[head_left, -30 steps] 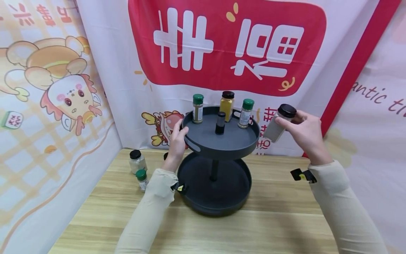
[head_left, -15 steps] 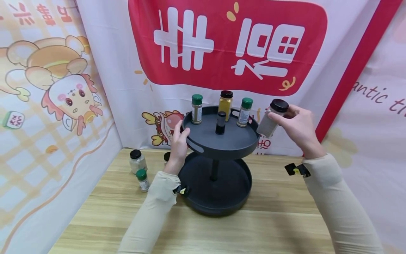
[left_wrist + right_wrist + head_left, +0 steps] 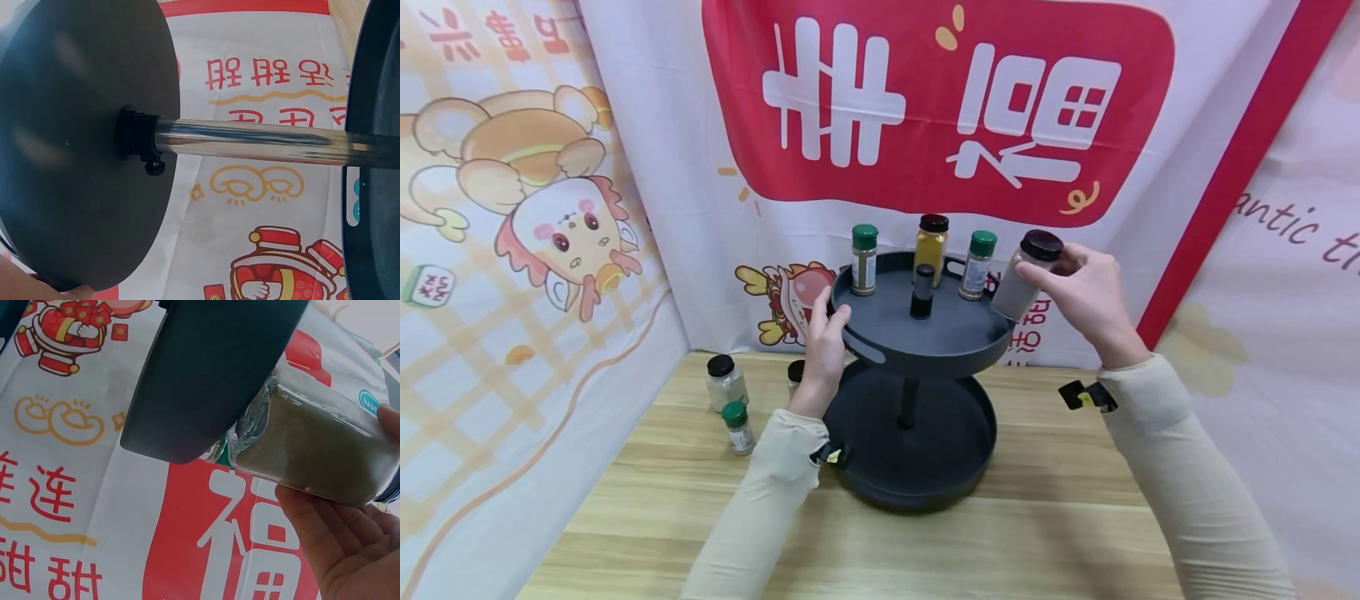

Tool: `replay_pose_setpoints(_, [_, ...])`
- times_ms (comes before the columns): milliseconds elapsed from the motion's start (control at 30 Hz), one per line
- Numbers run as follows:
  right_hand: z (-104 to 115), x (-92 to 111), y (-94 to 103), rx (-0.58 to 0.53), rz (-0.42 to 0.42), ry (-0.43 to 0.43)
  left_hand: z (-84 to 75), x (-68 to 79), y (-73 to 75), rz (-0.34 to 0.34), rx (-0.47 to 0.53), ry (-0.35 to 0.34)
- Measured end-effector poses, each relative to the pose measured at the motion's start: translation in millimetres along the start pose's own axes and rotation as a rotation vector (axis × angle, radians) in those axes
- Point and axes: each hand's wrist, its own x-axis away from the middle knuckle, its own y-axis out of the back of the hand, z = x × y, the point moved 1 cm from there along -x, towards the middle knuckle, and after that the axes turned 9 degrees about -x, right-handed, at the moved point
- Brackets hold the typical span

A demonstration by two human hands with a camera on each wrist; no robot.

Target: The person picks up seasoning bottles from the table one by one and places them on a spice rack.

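Observation:
My right hand [image 3: 1088, 296] holds a clear spice jar [image 3: 1015, 289] with a black lid, tilted, at the right rim of the upper tray [image 3: 955, 333]. Grey-brown powder fills the jar [image 3: 319, 440] in the right wrist view, where its base is close beside the tray's wall. My left hand [image 3: 824, 350] grips the left rim of that tray, thumb on the inner side. Two green-capped shakers, one at left [image 3: 864, 262] and one at right [image 3: 977, 268], stand on the tray, with a yellow jar [image 3: 929, 250] at the back and a small black-and-clear post [image 3: 922, 293] in the middle.
The bare lower tray [image 3: 917, 450] of the dark two-tier stand rests on the wooden table [image 3: 1037, 517]. At left stand a black-lidded jar [image 3: 726, 387], a green-capped shaker [image 3: 739, 432] and another jar [image 3: 795, 373], partly behind my left arm. Printed cloth [image 3: 662, 167] hangs behind.
My right hand has carried the spice jar leftward and slightly down, from beside the upper tray to over its right rim. My left hand stays on the rim; the tray has barely turned.

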Motion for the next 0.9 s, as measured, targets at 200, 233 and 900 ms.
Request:
replay_pose_setpoints(200, [-0.1,0.7,-5.4,-0.007,-0.002,0.011,-8.8,5.7,-0.6,0.000,-0.026,0.020])
replay_pose_setpoints(233, [0.1,1.0,-6.2,-0.007,0.000,0.014,-12.9,8.0,-0.9,-0.001,-0.038,0.022])
replay_pose_setpoints(900, [-5.6,-0.5,-20.1,0.038,0.078,0.016,0.9,8.6,-4.4,-0.035,-0.109,-0.013])
